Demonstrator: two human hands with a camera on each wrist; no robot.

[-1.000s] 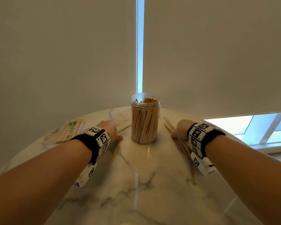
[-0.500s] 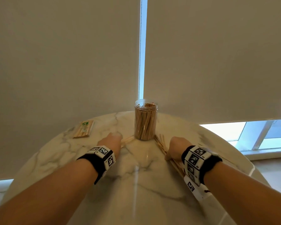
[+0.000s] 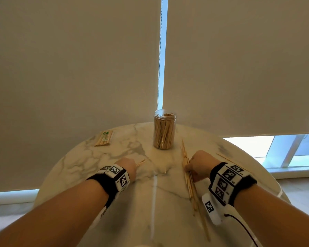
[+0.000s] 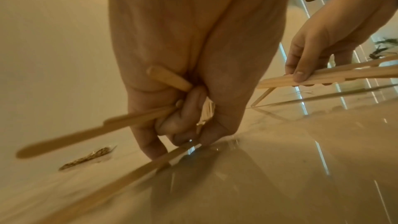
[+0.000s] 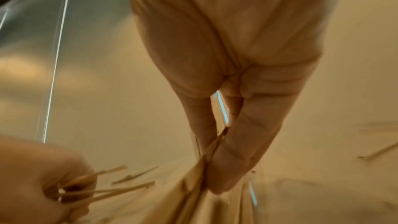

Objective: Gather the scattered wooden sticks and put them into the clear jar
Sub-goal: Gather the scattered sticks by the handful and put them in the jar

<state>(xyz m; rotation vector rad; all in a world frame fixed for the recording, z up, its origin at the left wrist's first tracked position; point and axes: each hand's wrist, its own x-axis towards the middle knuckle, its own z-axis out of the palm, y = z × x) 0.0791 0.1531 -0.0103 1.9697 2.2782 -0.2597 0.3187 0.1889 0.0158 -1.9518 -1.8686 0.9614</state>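
Note:
The clear jar [image 3: 164, 130], packed with upright wooden sticks, stands at the far middle of the round marble table [image 3: 105, 154]. My left hand [image 3: 128, 165] is in front of the jar and to its left, fingers curled round a few flat wooden sticks [image 4: 120, 122] with fingertips down on the marble. My right hand [image 3: 199, 165], in front of the jar and to its right, pinches a bundle of long thin sticks [image 3: 189, 177] that lies along the table. A loose stick [image 3: 225, 157] lies beyond the right wrist.
A wrapped pack of sticks [image 3: 104, 138] lies at the table's far left. Roller blinds [image 3: 78, 68] hang close behind the table, with a bright window [image 3: 296, 148] at the right. The table's curved edge runs near both forearms.
Both hands have drawn back from beside the jar toward me, each taking its sticks along. The jar now looks farther away in the head view.

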